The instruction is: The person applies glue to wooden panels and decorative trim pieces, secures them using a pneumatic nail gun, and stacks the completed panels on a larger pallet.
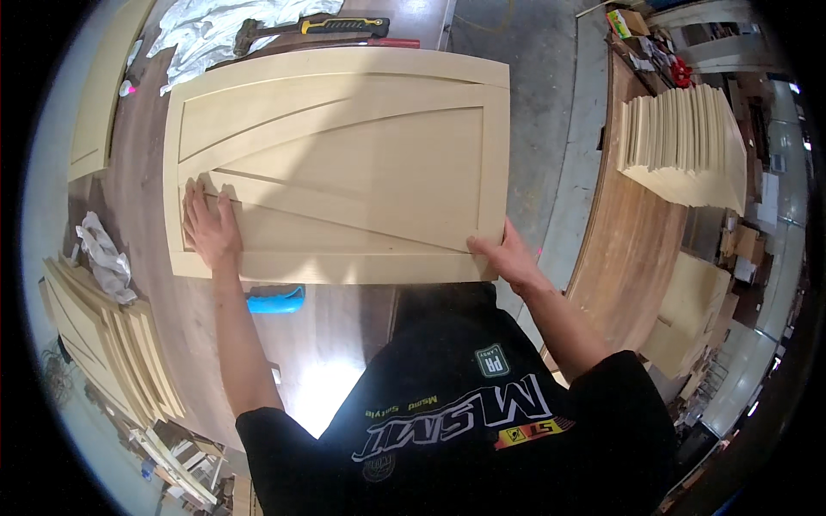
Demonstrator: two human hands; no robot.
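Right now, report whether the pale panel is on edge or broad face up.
Broad face up: the pale panel shows its front from above, left hand on it, right hand at its corner.

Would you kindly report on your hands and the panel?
Left hand spread on pale panel. Right hand gripping its near right corner. Hammer beyond far edge, not on panel.

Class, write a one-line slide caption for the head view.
Left hand resting on a wooden panel, right hand gripping it near one corner, a hammer lying beyond.
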